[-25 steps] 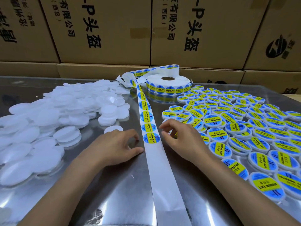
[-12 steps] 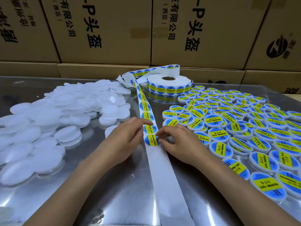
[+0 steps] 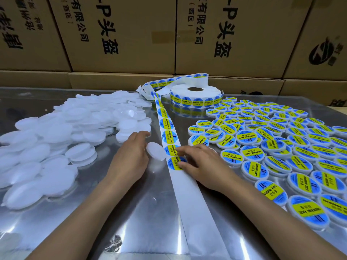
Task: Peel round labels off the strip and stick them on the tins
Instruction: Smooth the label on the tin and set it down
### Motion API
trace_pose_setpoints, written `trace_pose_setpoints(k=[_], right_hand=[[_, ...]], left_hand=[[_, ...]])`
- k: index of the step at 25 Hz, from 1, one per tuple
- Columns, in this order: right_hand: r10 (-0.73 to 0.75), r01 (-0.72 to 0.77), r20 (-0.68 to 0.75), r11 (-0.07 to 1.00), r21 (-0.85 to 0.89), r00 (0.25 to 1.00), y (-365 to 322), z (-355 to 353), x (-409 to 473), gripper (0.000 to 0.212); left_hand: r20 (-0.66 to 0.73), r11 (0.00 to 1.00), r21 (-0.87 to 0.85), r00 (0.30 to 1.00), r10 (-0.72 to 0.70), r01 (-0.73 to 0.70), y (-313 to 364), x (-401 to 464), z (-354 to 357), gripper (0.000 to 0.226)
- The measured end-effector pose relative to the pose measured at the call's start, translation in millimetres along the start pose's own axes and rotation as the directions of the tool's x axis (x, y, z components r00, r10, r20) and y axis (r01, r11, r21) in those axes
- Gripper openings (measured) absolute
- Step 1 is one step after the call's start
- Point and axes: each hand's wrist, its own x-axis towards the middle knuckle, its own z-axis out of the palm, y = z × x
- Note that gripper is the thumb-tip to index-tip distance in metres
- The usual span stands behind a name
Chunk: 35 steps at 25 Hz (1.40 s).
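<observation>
A white backing strip (image 3: pixel 196 205) runs from the label roll (image 3: pixel 195 95) down the middle of the table. Blue and yellow round labels sit on it; the nearest one (image 3: pixel 173 164) lies by my right hand. My left hand (image 3: pixel 129 158) grips a plain white tin (image 3: pixel 155 152), tilted, just left of the strip. My right hand (image 3: pixel 199 162) rests on the strip, its index fingertip and thumb tip touching the two nearest labels. A heap of plain white tins (image 3: pixel 65 132) lies at the left, and several labelled tins (image 3: pixel 272 141) are spread at the right.
The table (image 3: pixel 135 222) has a shiny, reflective top. Stacked cardboard boxes (image 3: pixel 122 34) form a wall along its far edge. Below the last label the strip is bare and runs off the near edge.
My left hand left the strip, moved left and now holds a white tin beside it. My right hand stayed at the nearest labels on the strip.
</observation>
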Motion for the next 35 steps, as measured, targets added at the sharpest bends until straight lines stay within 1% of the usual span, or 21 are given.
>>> trace_pose_setpoints(k=[1, 3, 4, 5, 7, 8, 9, 11, 14, 20, 24, 28, 30, 31, 33, 35], right_hand=[[-0.006, 0.006, -0.003, 1.000, 0.005, 1.000, -1, 0, 0, 0.039], [-0.009, 0.009, -0.016, 1.000, 0.008, 1.000, -2, 0, 0, 0.037], [-0.008, 0.008, -0.019, 1.000, 0.007, 1.000, -2, 0, 0, 0.037], [-0.007, 0.007, -0.019, 1.000, 0.009, 1.000, -2, -1, 0, 0.038], [-0.001, 0.001, -0.011, 1.000, 0.022, 1.000, -2, -1, -1, 0.041], [0.005, -0.004, -0.008, 0.999, 0.035, 1.000, -2, -2, -1, 0.043], [0.011, -0.010, -0.008, 0.999, 0.051, 1.000, -1, -2, -1, 0.045], [0.018, -0.017, -0.013, 0.998, 0.067, 1.000, 0, -1, -1, 0.048], [0.014, -0.013, -0.024, 0.998, 0.055, 1.000, 2, 2, -1, 0.047], [-0.026, 0.035, -0.103, 0.995, 0.096, 0.994, 1, 3, 1, 0.031], [-0.027, 0.046, -0.157, 0.992, 0.116, 0.987, -2, 2, 0, 0.018], [-0.024, 0.040, -0.101, 0.986, 0.164, 0.995, -7, -2, -2, 0.010], [-0.019, 0.029, -0.048, 0.976, 0.218, 0.999, -8, -7, -3, 0.011], [-0.011, 0.016, -0.021, 0.959, 0.285, 1.000, -9, -10, -3, 0.014], [0.027, -0.025, 0.003, 0.874, 0.486, 1.000, -15, -15, -3, 0.022], [0.103, -0.073, -0.012, 0.776, 0.626, 0.995, -20, -22, -3, 0.043]], left_hand=[[-0.016, 0.999, 0.018, 0.999, 0.032, -0.031, 0, 0, 0, 0.049], [-0.006, 0.993, -0.019, 0.993, 0.115, -0.115, 2, 1, 1, 0.044], [0.042, 0.986, -0.048, 0.986, 0.161, -0.159, 5, 0, 1, 0.047], [0.113, 0.977, -0.065, 0.972, 0.207, -0.201, 7, -2, 3, 0.056], [0.255, 0.959, -0.032, 0.926, 0.280, -0.281, 12, -5, 9, 0.078], [0.306, 0.952, 0.000, 0.906, 0.293, -0.308, 13, -5, 12, 0.085], [0.340, 0.950, 0.023, 0.896, 0.284, -0.310, 13, -5, 15, 0.087], [0.362, 0.960, 0.026, 0.898, 0.250, -0.278, 10, -2, 17, 0.078], [0.339, 0.960, -0.001, 0.903, 0.263, -0.279, 7, 1, 16, 0.062], [0.349, 0.951, -0.030, 0.888, 0.298, -0.307, 7, 2, 13, 0.049], [0.392, 0.951, -0.023, 0.872, 0.291, -0.307, 8, 2, 12, 0.050], [0.424, 0.947, 0.015, 0.860, 0.286, -0.322, 8, 1, 12, 0.056], [0.472, 0.942, 0.064, 0.841, 0.264, -0.331, 8, 0, 13, 0.061], [0.500, 0.938, 0.082, 0.828, 0.254, -0.337, 7, -1, 13, 0.064], [0.550, 0.934, 0.106, 0.803, 0.231, -0.341, 6, -2, 12, 0.075], [0.577, 0.938, 0.114, 0.791, 0.205, -0.327, 5, -3, 11, 0.094]])
